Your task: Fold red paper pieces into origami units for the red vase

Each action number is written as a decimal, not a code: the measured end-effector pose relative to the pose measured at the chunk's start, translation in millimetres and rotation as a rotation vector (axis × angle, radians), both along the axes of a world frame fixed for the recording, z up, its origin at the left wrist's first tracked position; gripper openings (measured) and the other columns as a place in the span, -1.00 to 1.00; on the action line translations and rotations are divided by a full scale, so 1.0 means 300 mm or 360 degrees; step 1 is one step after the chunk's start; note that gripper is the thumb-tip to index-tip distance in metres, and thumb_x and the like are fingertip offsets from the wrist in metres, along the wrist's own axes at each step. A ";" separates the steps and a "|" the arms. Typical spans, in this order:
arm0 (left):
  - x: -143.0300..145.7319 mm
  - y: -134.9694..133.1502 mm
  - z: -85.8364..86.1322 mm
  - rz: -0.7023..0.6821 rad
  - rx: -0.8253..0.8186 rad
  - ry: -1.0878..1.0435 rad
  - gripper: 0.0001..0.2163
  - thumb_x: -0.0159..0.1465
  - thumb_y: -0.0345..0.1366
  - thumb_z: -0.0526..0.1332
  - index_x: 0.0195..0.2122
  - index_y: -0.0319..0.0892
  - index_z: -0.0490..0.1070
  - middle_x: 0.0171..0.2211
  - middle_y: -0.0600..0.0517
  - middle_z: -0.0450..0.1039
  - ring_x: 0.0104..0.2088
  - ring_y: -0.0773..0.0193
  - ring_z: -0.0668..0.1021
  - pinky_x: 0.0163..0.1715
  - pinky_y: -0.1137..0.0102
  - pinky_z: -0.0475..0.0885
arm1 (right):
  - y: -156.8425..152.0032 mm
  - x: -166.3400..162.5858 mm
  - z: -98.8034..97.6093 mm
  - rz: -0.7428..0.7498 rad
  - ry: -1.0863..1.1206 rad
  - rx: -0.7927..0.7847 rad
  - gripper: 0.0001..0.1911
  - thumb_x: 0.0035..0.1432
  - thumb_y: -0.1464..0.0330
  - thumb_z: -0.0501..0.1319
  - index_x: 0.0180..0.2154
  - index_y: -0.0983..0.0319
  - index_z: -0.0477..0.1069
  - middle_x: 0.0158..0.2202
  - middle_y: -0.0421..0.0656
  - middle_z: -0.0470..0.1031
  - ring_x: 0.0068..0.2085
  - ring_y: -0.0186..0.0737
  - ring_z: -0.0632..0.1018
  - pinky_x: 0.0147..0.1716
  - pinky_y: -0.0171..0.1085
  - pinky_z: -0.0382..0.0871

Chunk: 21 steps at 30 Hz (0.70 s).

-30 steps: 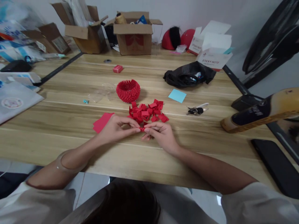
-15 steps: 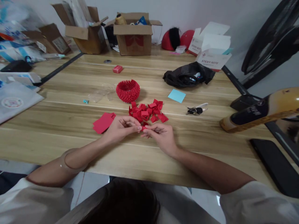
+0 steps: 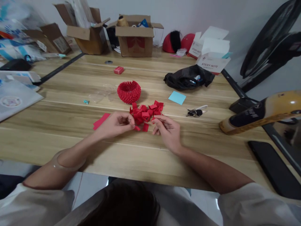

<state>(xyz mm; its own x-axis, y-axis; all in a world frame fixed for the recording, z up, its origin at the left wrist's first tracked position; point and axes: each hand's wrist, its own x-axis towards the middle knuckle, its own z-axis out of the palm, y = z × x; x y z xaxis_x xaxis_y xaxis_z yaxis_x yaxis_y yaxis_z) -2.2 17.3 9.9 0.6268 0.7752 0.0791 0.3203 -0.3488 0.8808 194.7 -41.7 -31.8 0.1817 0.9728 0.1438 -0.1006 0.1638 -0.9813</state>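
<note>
Red paper folding in hand: left hand point(image 3: 117, 124) pinches one folded unit point(image 3: 137, 128), right hand point(image 3: 168, 131) is released and empty beside the pile point(image 3: 147, 112).

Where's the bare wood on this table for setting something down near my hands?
Bare wood: left of the red paper sheets; between the keys and the brown bottle; the near strip between your forearms. Crowded: from the red paper ring through the folded-piece pile to the left hand and right hand.
</note>
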 end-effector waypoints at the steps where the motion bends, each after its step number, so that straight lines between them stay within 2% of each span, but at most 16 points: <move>1: -0.007 0.006 0.002 -0.0052 0.0124 0.0169 -0.89 0.13 -0.33 0.23 -0.49 -0.25 0.44 -0.53 0.03 0.49 -0.52 0.35 0.50 -0.50 0.50 0.37 | 0.003 0.008 -0.003 0.0004 -0.0064 0.0027 -0.82 0.06 0.25 0.25 -0.27 0.17 0.47 -0.43 -0.21 0.52 -0.60 -0.39 0.47 -0.59 -0.34 0.34; 3: -0.013 0.009 0.006 -0.0064 0.0437 0.0449 -0.90 0.12 -0.38 0.19 -0.48 -0.24 0.48 -0.50 0.03 0.52 -0.50 0.33 0.50 -0.46 0.48 0.35 | 0.008 0.021 -0.012 0.0058 -0.0271 0.0061 -0.85 0.06 0.29 0.25 -0.28 0.17 0.48 -0.37 -0.17 0.51 -0.56 -0.37 0.47 -0.55 -0.32 0.36; 5: -0.011 0.005 0.010 -0.0013 0.0645 0.0584 -0.88 0.11 -0.39 0.17 -0.45 -0.23 0.51 -0.46 0.01 0.54 -0.47 0.30 0.51 -0.41 0.46 0.34 | 0.015 0.027 -0.020 0.0094 -0.0525 0.0141 -0.85 0.06 0.33 0.25 -0.26 0.17 0.49 -0.29 -0.13 0.51 -0.50 -0.35 0.47 -0.50 -0.31 0.37; 8: -0.002 -0.006 0.016 0.0064 0.0679 0.0583 -0.85 0.13 -0.38 0.14 -0.41 -0.23 0.52 -0.42 0.01 0.55 -0.44 0.29 0.51 -0.37 0.46 0.34 | 0.033 0.027 -0.029 0.0165 -0.0880 0.0237 -0.79 0.02 0.44 0.26 -0.23 0.20 0.50 -0.18 -0.10 0.49 -0.43 -0.34 0.48 -0.39 -0.29 0.40; 11: 0.001 -0.012 0.018 0.0136 0.0623 0.0529 -0.82 0.19 -0.34 0.12 -0.38 -0.23 0.52 -0.41 0.03 0.55 -0.42 0.31 0.50 -0.37 0.47 0.33 | 0.048 0.025 -0.035 0.0241 -0.1077 0.0321 -0.85 0.03 0.53 0.19 -0.37 0.25 0.51 -0.30 -0.09 0.52 -0.32 -0.26 0.51 -0.25 -0.24 0.41; 13: 0.003 -0.017 0.018 0.0216 0.0587 0.0444 -0.81 0.22 -0.30 0.13 -0.36 -0.23 0.52 -0.39 0.03 0.55 -0.40 0.31 0.52 -0.37 0.48 0.33 | 0.046 0.024 -0.037 0.0266 -0.1018 0.0331 -0.87 0.07 0.52 0.15 -0.40 0.26 0.48 -0.34 -0.10 0.52 -0.34 -0.27 0.51 -0.32 -0.27 0.41; 15: 0.007 -0.026 0.016 0.0285 0.0489 0.0321 -0.81 0.22 -0.26 0.15 -0.35 -0.23 0.52 -0.39 0.02 0.56 -0.39 0.30 0.53 -0.37 0.47 0.35 | 0.035 0.018 -0.037 0.0286 -0.0818 0.0257 -0.90 0.10 0.46 0.15 -0.38 0.26 0.44 -0.38 -0.13 0.51 -0.42 -0.31 0.50 -0.42 -0.31 0.39; 18: 0.021 -0.049 0.008 0.0267 0.0145 0.0106 -0.81 0.15 -0.23 0.25 -0.33 -0.26 0.49 -0.41 -0.02 0.55 -0.39 0.29 0.54 -0.35 0.44 0.41 | 0.009 0.000 -0.032 0.0330 -0.0422 0.0100 -0.93 0.07 0.37 0.21 -0.41 0.25 0.39 -0.49 -0.20 0.47 -0.48 -0.34 0.50 -0.45 -0.34 0.40; 21: 0.038 -0.070 -0.005 0.0124 -0.0261 -0.0068 -0.78 0.03 -0.28 0.35 -0.33 -0.28 0.44 -0.39 -0.05 0.54 -0.39 0.28 0.56 -0.36 0.42 0.45 | -0.014 -0.023 -0.023 0.0442 -0.0155 0.0024 -0.90 0.03 0.35 0.24 -0.44 0.24 0.36 -0.49 -0.21 0.48 -0.48 -0.35 0.52 -0.46 -0.35 0.41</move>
